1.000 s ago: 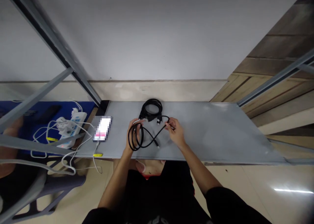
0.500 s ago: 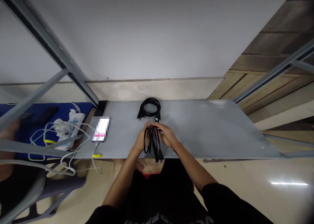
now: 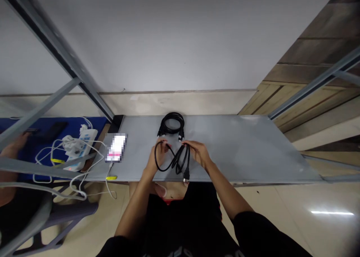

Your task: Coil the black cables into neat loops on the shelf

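Observation:
A black cable hangs in loose loops between my hands, over the front part of the grey shelf. My left hand is closed on one part of it, at the left. At the right, my right hand pinches the upper bends of the loops. One plug of this cable dangles near the shelf's front edge, below my right hand. Just beyond my hands lies a second black cable, coiled in a ring, with its plug ends pointing toward me.
A lit phone lies on the left of the grey shelf, joined to a white cable. Further left, a white power strip sits on a blue surface, near another person's hand. Grey metal posts flank the shelf.
My hands have moved apart, and the bundled cable has spread into wider loops between them. Its dangling plug has shifted right and up slightly. The coiled cable has stayed put.

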Tool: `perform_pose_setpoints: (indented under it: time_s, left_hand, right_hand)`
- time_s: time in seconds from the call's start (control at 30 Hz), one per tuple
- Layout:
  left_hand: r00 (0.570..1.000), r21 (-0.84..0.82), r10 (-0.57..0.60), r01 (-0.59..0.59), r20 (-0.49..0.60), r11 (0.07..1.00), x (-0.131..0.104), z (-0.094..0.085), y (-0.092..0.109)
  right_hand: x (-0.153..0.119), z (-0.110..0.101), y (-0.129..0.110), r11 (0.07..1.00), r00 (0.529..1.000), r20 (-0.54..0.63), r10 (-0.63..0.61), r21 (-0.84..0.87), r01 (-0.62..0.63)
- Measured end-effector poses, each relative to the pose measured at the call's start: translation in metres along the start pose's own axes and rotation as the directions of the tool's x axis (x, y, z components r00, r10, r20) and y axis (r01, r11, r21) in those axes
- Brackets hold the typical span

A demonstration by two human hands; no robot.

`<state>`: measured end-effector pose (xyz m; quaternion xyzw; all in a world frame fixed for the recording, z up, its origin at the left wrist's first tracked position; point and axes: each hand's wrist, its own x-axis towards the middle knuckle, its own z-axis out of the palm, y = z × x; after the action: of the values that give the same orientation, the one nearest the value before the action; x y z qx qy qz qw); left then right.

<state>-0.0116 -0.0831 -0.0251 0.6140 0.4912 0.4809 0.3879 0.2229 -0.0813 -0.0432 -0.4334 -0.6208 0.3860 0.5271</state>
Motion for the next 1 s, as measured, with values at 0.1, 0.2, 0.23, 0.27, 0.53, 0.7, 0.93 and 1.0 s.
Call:
perform_pose_setpoints:
  time_s: [0.1, 0.2, 0.23, 0.27, 0.53, 0.7, 0.93, 1.0]
  left_hand:
    - [0.976, -0.105, -0.055, 0.033, -0.210, 0.994, 0.008, -0.022, 0.002]
    - [0.954, -0.050, 0.059, -0.077, -0.293, 0.996, 0.013, -0.032, 0.005]
    - [0.955, -0.022, 0.088, -0.099, -0.284, 0.995, 0.012, -0.031, 0.004]
    - [0.960, 0.002, 0.103, -0.106, -0.262, 0.994, 0.011, -0.028, 0.004]
    - [0.991, 0.055, 0.119, -0.116, -0.059, 0.992, 0.000, -0.004, -0.005]
    - [0.991, -0.134, -0.129, 0.123, -0.040, 0.983, 0.000, -0.012, 0.004]
    - [0.932, -0.255, -0.135, 0.047, -0.337, 0.966, 0.011, -0.036, 0.009]
    - [0.908, -0.249, -0.124, 0.022, -0.400, 0.968, 0.013, -0.045, 0.011]
  right_hand:
    - [-0.005, -0.008, 0.004, 0.996, 0.995, -0.054, 0.081, 0.031, -0.079]
    - [-0.009, -0.008, 0.006, 0.989, 0.989, -0.037, 0.143, 0.030, -0.142]
    - [-0.010, -0.007, 0.007, 0.988, 0.988, -0.027, 0.155, 0.031, -0.154]
    - [-0.010, -0.004, 0.008, 0.987, 0.987, -0.016, 0.160, 0.030, -0.160]
    - [0.001, -0.008, 0.027, 0.989, 0.986, 0.114, 0.123, 0.063, -0.131]
    - [0.000, -0.030, 0.025, 0.996, 0.997, -0.009, 0.080, -0.028, -0.081]
    - [0.000, -0.068, 0.023, 0.971, 0.941, -0.253, 0.224, 0.136, -0.194]
    - [0.000, -0.077, 0.021, 0.939, 0.917, -0.296, 0.268, 0.293, -0.179]
